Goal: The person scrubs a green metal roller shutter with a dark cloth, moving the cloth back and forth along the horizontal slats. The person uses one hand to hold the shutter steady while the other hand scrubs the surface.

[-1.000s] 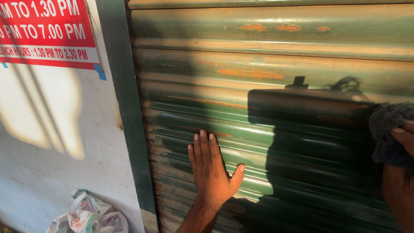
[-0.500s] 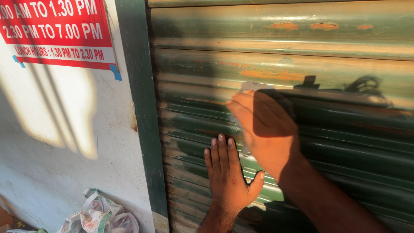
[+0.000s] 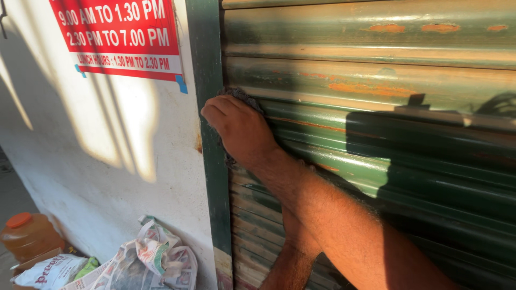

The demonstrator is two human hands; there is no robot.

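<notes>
My right hand [image 3: 242, 126] presses a dark grey cloth [image 3: 243, 96] against the green, rust-streaked roller shutter [image 3: 403, 161], at its left edge next to the green upright frame [image 3: 207, 53]. The fingers are curled over the cloth, most of which is hidden under the hand. My left forearm [image 3: 287, 263] rises from the bottom of the view against the shutter. The left hand itself is hidden behind my right forearm.
A red notice with white lettering [image 3: 118, 32] is taped to the white wall [image 3: 107, 161] left of the frame. On the ground below lie crumpled newspaper and bags [image 3: 145, 263] and a plastic bottle with an orange cap [image 3: 27, 236].
My right hand has swept left across the shutter with the cloth, from the right edge to the frame. The view has moved closer, and my right forearm now covers the left hand.
</notes>
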